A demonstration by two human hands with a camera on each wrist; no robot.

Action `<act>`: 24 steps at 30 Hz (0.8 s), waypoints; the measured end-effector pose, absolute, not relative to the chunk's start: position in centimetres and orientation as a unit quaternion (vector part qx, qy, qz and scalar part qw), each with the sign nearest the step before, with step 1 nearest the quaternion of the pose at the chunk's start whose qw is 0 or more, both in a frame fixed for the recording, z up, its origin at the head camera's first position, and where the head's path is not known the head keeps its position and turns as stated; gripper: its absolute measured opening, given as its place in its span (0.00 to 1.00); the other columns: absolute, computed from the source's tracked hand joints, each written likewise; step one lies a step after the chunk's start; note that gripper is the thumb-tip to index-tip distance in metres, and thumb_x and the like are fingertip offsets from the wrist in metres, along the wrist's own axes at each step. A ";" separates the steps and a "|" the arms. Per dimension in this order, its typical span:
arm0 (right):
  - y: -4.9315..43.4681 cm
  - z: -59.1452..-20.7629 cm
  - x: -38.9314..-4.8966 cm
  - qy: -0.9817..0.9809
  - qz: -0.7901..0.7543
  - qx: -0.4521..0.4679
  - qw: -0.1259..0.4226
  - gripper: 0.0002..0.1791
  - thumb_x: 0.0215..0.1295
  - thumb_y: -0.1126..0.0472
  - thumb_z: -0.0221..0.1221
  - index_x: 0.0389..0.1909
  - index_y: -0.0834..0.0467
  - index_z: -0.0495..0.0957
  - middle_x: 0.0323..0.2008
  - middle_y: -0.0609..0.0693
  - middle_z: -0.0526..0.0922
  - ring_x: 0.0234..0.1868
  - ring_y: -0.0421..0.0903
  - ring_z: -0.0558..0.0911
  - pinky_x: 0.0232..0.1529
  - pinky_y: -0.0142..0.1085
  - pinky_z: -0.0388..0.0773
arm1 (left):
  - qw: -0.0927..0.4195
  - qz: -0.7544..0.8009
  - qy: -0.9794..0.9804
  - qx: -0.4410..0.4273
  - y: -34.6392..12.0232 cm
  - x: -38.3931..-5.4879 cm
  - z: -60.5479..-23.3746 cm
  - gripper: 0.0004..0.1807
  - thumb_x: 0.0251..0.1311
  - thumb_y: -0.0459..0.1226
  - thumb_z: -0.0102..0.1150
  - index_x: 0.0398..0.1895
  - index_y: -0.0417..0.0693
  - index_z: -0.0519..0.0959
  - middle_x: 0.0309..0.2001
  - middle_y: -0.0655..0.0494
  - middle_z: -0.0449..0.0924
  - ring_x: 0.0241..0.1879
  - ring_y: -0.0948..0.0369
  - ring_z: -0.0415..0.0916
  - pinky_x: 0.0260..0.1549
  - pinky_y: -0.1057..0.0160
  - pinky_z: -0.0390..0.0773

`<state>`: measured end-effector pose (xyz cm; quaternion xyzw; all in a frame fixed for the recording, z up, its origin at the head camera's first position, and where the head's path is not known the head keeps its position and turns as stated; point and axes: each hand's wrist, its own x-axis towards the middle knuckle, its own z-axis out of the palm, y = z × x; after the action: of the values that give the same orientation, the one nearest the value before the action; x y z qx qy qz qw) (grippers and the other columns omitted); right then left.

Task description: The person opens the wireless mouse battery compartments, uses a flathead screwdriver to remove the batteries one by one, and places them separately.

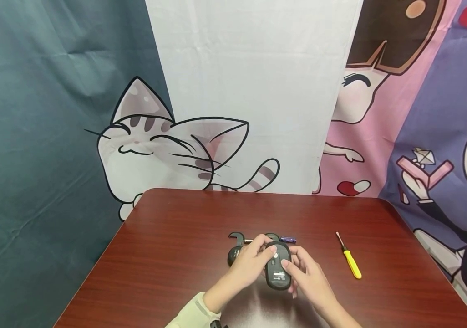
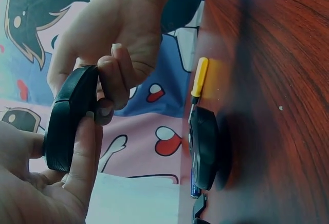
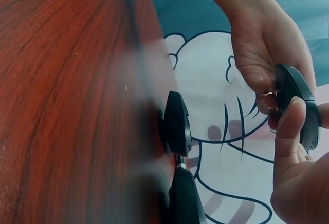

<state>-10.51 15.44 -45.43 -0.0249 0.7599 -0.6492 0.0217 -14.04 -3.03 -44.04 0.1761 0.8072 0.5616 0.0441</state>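
A black computer mouse point(image 1: 278, 269) is held up over the table between both hands, its labelled underside facing the head camera. My left hand point(image 1: 251, 260) grips its upper left edge, the thumb lying on the underside. On the right edge my right hand point(image 1: 309, 275) pinches it, thumb on the underside and fingers behind. In the left wrist view the mouse point(image 2: 72, 116) shows edge-on between the fingers of both hands. The right wrist view also shows the mouse point(image 3: 298, 100) from the side, with the left hand point(image 3: 270, 44) beyond it.
Behind the hands lie a dark rounded mouse-like body point(image 1: 233, 256), a thin curved black piece point(image 1: 238, 238), another dark rounded piece point(image 1: 273, 237) and a purple battery point(image 1: 288, 239). A yellow-handled screwdriver point(image 1: 351, 263) lies to the right on the red-brown table point(image 1: 168, 255). A printed curtain hangs behind.
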 end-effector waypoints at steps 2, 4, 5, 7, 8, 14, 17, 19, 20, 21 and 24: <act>15.4 -45.5 -10.5 0.757 -0.653 -0.021 0.022 0.15 0.69 0.60 0.62 0.54 0.59 0.75 0.30 0.56 0.81 0.13 0.48 0.77 0.12 0.45 0.78 | 0.047 0.565 0.805 0.174 -3.0 -14.1 -44.1 0.12 0.73 0.47 0.53 0.50 0.53 0.78 0.32 0.61 0.79 0.26 0.68 0.77 0.25 0.67 0.80; 15.3 -45.7 -10.5 0.754 -0.656 -0.018 0.022 0.15 0.69 0.60 0.62 0.54 0.59 0.75 0.30 0.56 0.82 0.13 0.48 0.76 0.12 0.45 0.78 | 0.045 0.564 0.806 0.172 -3.0 -14.1 -44.3 0.12 0.73 0.48 0.53 0.50 0.53 0.78 0.31 0.61 0.79 0.25 0.68 0.76 0.25 0.67 0.80; 15.2 -45.8 -10.5 0.754 -0.656 -0.016 0.023 0.16 0.70 0.60 0.62 0.54 0.59 0.75 0.30 0.55 0.82 0.13 0.48 0.76 0.11 0.45 0.78 | 0.044 0.562 0.808 0.170 -3.0 -14.1 -44.4 0.12 0.73 0.48 0.53 0.49 0.53 0.78 0.32 0.61 0.79 0.26 0.68 0.77 0.25 0.67 0.79; 15.1 -45.9 -10.5 0.753 -0.658 -0.013 0.025 0.16 0.70 0.59 0.62 0.55 0.60 0.75 0.30 0.55 0.82 0.12 0.48 0.75 0.11 0.44 0.77 | 0.042 0.558 0.812 0.167 -2.9 -14.1 -44.6 0.12 0.73 0.49 0.52 0.49 0.54 0.78 0.32 0.61 0.80 0.27 0.68 0.77 0.26 0.66 0.79; 15.1 -45.9 -10.5 0.753 -0.657 -0.010 0.026 0.17 0.70 0.58 0.61 0.55 0.60 0.74 0.30 0.55 0.82 0.12 0.47 0.75 0.11 0.43 0.77 | 0.040 0.555 0.814 0.165 -2.9 -14.1 -44.6 0.13 0.73 0.50 0.51 0.49 0.55 0.78 0.32 0.62 0.80 0.28 0.68 0.77 0.27 0.66 0.79; 14.9 -45.9 -10.6 0.755 -0.655 0.010 0.032 0.18 0.70 0.56 0.62 0.56 0.58 0.75 0.30 0.54 0.82 0.12 0.47 0.75 0.10 0.39 0.76 | 0.046 0.552 0.817 0.158 -2.8 -13.9 -44.6 0.15 0.74 0.50 0.50 0.49 0.52 0.77 0.32 0.59 0.80 0.25 0.66 0.76 0.24 0.66 0.79; 14.9 -45.9 -10.6 0.755 -0.654 0.017 0.034 0.18 0.70 0.56 0.63 0.57 0.56 0.76 0.30 0.55 0.82 0.12 0.47 0.75 0.10 0.38 0.76 | 0.063 0.568 0.807 0.151 -2.7 -13.9 -44.6 0.16 0.74 0.50 0.50 0.50 0.49 0.77 0.32 0.57 0.79 0.21 0.65 0.75 0.21 0.65 0.80; 14.8 -45.9 -10.7 0.755 -0.655 0.015 0.034 0.19 0.70 0.56 0.63 0.58 0.57 0.76 0.29 0.55 0.81 0.12 0.47 0.75 0.10 0.38 0.76 | 0.073 0.581 0.797 0.148 -2.8 -13.9 -44.6 0.16 0.73 0.48 0.52 0.52 0.47 0.77 0.34 0.56 0.80 0.21 0.65 0.76 0.21 0.65 0.81; 14.8 -46.0 -10.7 0.753 -0.657 0.014 0.035 0.19 0.70 0.56 0.62 0.58 0.57 0.75 0.29 0.55 0.81 0.12 0.47 0.75 0.10 0.38 0.76 | 0.076 0.587 0.793 0.148 -2.8 -13.9 -44.7 0.16 0.72 0.47 0.53 0.53 0.47 0.77 0.34 0.56 0.81 0.23 0.65 0.77 0.22 0.65 0.81; 14.8 -46.0 -10.8 0.752 -0.658 0.013 0.035 0.20 0.70 0.56 0.62 0.59 0.57 0.75 0.29 0.55 0.81 0.12 0.47 0.75 0.10 0.39 0.75 | 0.079 0.591 0.789 0.148 -2.8 -13.9 -44.7 0.16 0.71 0.46 0.54 0.54 0.47 0.77 0.35 0.56 0.81 0.24 0.65 0.77 0.23 0.65 0.82; 14.8 -46.1 -10.9 0.747 -0.664 0.007 0.035 0.20 0.71 0.56 0.61 0.60 0.59 0.74 0.28 0.55 0.80 0.11 0.47 0.74 0.09 0.38 0.75 | 0.082 0.600 0.781 0.155 -3.0 -13.9 -44.8 0.19 0.63 0.40 0.60 0.56 0.47 0.77 0.37 0.57 0.82 0.29 0.66 0.79 0.28 0.66 0.82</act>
<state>-10.86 14.83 -46.08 0.0070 0.7466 -0.6643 0.0351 -13.89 -2.98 -44.83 0.1554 0.7807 0.5998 0.0819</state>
